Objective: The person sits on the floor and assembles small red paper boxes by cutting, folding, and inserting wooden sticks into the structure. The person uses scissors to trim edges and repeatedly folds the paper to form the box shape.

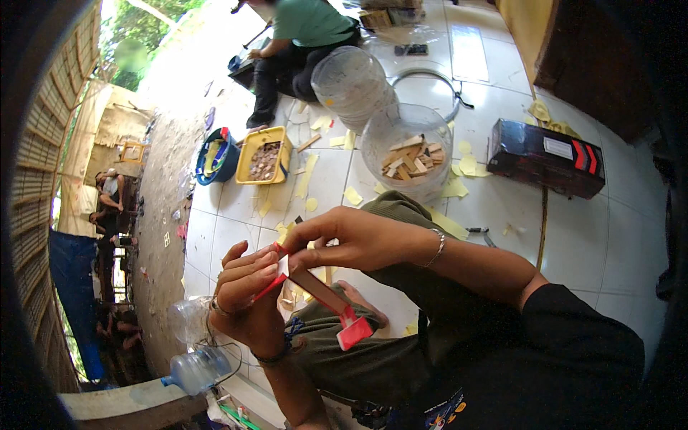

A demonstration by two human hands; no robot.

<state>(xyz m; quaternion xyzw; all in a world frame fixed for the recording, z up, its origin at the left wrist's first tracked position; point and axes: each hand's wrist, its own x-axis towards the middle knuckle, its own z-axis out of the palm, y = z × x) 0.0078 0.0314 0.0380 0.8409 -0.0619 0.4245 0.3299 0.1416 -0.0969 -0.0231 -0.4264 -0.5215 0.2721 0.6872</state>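
Observation:
Above my lap, both hands hold a flat wooden strip (319, 291) that slants down to the right. A red piece with a pale inner face wraps its upper end, and a red flap (355, 332) hangs at its lower end. My left hand (247, 297) is closed round the upper end, fingers bent over the red piece. From the right, my right hand (340, 240) pinches the same end between thumb and fingers. The fingertips partly hide the wrapped end.
Ahead stand a clear round tub (374, 147) of wood pieces, a yellow basin (281, 176) and a blue bucket (228, 176). Yellow scraps litter the tiles. A black box (545, 159) lies right, water bottles (201, 371) lower left. A person in green (308, 25) sits ahead.

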